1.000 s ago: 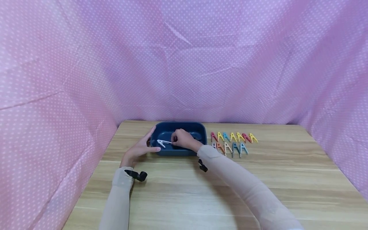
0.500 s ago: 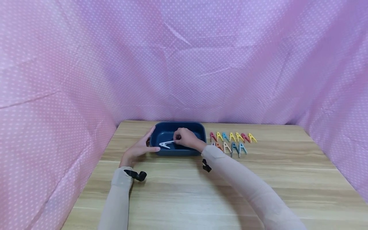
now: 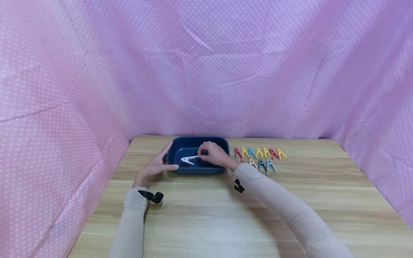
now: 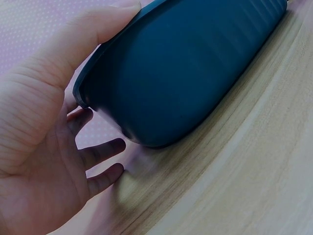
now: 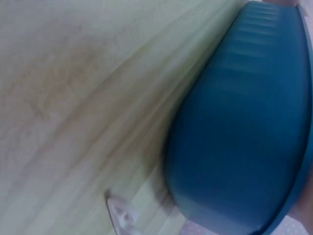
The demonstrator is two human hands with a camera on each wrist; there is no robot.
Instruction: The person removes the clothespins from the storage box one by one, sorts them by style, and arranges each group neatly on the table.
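In the head view, a dark blue plastic basin (image 3: 198, 171) stands near the table's back edge. My left hand (image 3: 155, 165) spans its left end. In the left wrist view, the left thumb (image 4: 105, 27) rests along the rim of the basin (image 4: 181, 73), while the other fingers are spread outside the wall. My right hand (image 3: 213, 154) is over the basin's right part, pinching one end of a white clothespin (image 3: 189, 159). Its fingertips are partly hidden by the hand. Only a blurred edge of the right hand shows in the right wrist view, beyond the basin (image 5: 234, 127).
Right of the basin lie two rows of clothespins: red, yellow and blue ones (image 3: 258, 153) behind, and cream, dark blue and light blue ones (image 3: 266, 165) in front. The right forearm covers part of the front row. A pink dotted curtain (image 3: 206, 89) encloses the wooden table (image 3: 193, 215).
My right hand has moved a little to the right, bringing the white clothespin with it toward the basin's middle. The left hand has stayed at the basin's left end.
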